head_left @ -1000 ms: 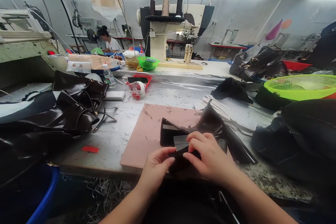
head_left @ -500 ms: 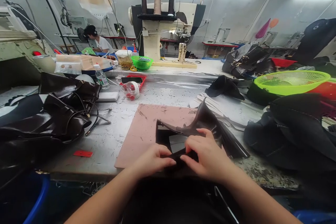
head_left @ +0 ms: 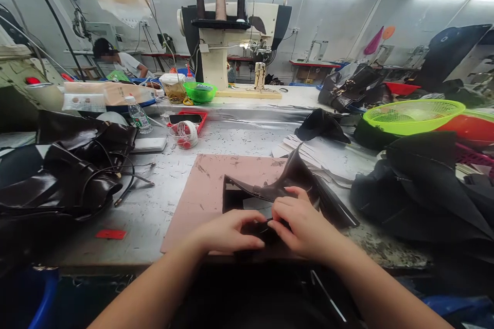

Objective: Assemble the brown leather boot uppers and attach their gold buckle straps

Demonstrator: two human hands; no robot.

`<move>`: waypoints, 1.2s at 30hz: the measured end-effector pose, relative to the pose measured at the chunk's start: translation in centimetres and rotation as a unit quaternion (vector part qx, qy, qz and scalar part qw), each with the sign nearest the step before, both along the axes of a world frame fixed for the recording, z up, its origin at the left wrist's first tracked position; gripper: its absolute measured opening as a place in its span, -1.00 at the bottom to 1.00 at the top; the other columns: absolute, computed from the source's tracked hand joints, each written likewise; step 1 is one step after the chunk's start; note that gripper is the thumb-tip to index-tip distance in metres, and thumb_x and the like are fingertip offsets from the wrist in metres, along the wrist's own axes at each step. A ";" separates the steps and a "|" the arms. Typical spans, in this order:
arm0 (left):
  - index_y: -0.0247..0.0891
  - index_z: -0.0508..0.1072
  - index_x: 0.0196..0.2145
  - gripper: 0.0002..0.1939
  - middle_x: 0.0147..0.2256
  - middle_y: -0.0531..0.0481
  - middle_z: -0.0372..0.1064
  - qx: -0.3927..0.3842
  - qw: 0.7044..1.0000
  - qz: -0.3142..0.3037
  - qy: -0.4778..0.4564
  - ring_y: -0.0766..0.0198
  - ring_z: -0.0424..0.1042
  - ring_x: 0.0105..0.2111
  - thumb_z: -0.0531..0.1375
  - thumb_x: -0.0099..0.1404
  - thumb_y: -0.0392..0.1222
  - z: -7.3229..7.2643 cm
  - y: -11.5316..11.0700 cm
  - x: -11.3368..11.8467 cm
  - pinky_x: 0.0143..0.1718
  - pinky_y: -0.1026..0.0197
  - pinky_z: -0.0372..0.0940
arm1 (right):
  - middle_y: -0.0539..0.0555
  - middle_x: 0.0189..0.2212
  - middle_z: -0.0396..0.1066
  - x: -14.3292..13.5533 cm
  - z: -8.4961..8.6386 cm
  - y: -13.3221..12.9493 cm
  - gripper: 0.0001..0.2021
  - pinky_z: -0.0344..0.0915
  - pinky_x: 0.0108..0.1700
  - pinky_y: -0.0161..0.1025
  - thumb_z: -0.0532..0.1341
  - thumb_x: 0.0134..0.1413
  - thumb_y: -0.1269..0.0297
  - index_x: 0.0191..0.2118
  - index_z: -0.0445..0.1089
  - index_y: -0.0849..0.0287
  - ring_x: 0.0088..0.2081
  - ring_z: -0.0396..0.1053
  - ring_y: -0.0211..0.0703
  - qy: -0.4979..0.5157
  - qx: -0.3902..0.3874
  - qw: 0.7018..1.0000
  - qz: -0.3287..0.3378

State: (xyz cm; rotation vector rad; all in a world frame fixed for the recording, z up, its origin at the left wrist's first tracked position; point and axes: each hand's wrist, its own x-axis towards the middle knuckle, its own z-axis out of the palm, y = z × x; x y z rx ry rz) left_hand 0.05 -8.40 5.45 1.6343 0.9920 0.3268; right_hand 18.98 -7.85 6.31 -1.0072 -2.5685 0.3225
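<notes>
A dark brown, glossy leather bag piece lies on a pinkish board at the table's front edge. Its far corner stands up in a peak, and a pale grey patch shows within its opening. My left hand pinches the near edge of the piece between thumb and fingers. Close beside it, my right hand grips the same edge, thumb and fingertips pressed together. The leather between the two hands is partly hidden by the fingers.
Dark leather bags are heaped at left, black pieces at right. Behind stand a sewing machine, a green bowl, a water bottle and a red tray. Paper strips lie past the board; a person sits further back.
My left hand has shifted right along the near edge, its fingers closer to my right hand. The right hand keeps its grip. The whole view has swung slightly to the right.
</notes>
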 end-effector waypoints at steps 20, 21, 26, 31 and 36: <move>-0.37 0.42 -0.51 -0.81 -0.58 0.11 0.22 -0.045 0.996 0.061 -0.035 0.35 0.16 -0.53 0.17 0.03 -0.15 -0.6 1.7 3.8 -0.49 0.32 0.05 | 0.15 -0.15 0.42 4.1 -2.4 1.0 -0.60 0.20 0.03 -0.01 0.26 -0.13 0.14 -0.11 0.32 0.16 -0.06 0.31 0.03 0.389 -0.298 0.857 -0.157; -0.37 0.42 -0.51 -0.81 -0.57 0.11 0.22 -0.059 0.996 0.057 -0.046 0.35 0.16 -0.53 0.18 0.02 -0.15 -0.7 1.7 3.8 -0.48 0.32 0.06 | 0.15 -0.17 0.43 4.3 -2.4 1.2 -0.62 0.21 0.02 0.00 0.25 -0.12 0.15 -0.13 0.33 0.17 -0.07 0.33 0.03 0.383 -0.299 0.859 -0.159; -0.34 0.46 -0.38 -0.80 -0.47 0.08 0.34 -0.096 0.988 0.049 -0.107 0.30 0.25 -0.44 0.21 0.02 -0.18 -1.1 1.8 4.1 -0.35 0.29 0.13 | 0.13 -0.16 0.42 5.0 -2.7 1.7 -0.65 0.21 0.02 -0.03 0.25 -0.11 0.19 -0.15 0.32 0.18 -0.08 0.33 0.00 0.403 -0.328 0.841 -0.151; -0.30 0.45 -0.23 -0.71 -0.29 0.00 0.42 -0.136 0.978 0.034 -0.152 0.18 0.34 -0.24 0.23 0.03 -0.21 -1.7 2.1 4.2 -0.18 0.20 0.18 | 0.10 -0.13 0.40 4.4 -2.7 1.5 -0.63 0.16 0.07 -0.04 0.27 -0.12 0.21 -0.12 0.31 0.15 0.00 0.27 -0.02 0.452 -0.377 0.799 -0.122; -0.29 0.44 -0.19 -0.64 -0.25 -0.02 0.42 -0.142 0.979 0.052 -0.135 0.19 0.34 -0.24 0.25 0.02 -0.16 -2.1 2.1 4.8 -0.17 0.21 0.18 | 0.11 -0.13 0.41 4.3 -3.1 1.1 -0.58 0.19 0.06 -0.02 0.30 -0.17 0.19 -0.11 0.31 0.15 -0.01 0.28 0.00 0.476 -0.372 0.789 -0.111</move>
